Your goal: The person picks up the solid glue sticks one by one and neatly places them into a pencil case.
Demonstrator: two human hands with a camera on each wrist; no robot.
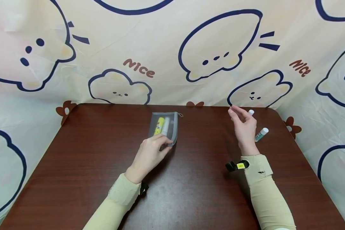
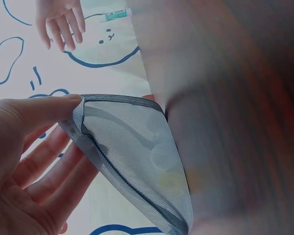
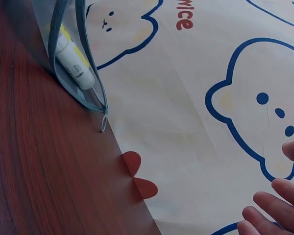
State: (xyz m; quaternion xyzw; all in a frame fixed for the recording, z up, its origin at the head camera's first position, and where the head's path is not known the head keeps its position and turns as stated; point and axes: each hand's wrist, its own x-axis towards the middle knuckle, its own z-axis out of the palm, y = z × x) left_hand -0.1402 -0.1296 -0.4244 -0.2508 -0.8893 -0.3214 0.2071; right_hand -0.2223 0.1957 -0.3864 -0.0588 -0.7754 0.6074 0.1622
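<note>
My left hand (image 1: 153,150) pinches the near corner of a grey mesh zipper pouch (image 1: 174,129) between thumb and fingers. Through the mesh show a yellow tube (image 1: 159,125) and a white tube (image 1: 165,125), lying side by side. In the right wrist view the pouch's zipped edge (image 3: 83,29) gapes apart, with the white tube (image 3: 76,66) inside. My right hand (image 1: 245,129) is raised at the right of the table, its fingers relaxed and holding nothing. Beside it lies a tube with a white cap and teal label (image 1: 261,134); another white-capped tube (image 1: 251,112) is mostly hidden behind the fingers.
The dark brown wooden table (image 1: 195,179) ends at a cream cloth backdrop (image 1: 166,38) printed with blue-outlined cartoon animals, which also closes off both sides. A small ring pull (image 1: 180,115) hangs from the pouch's far right corner.
</note>
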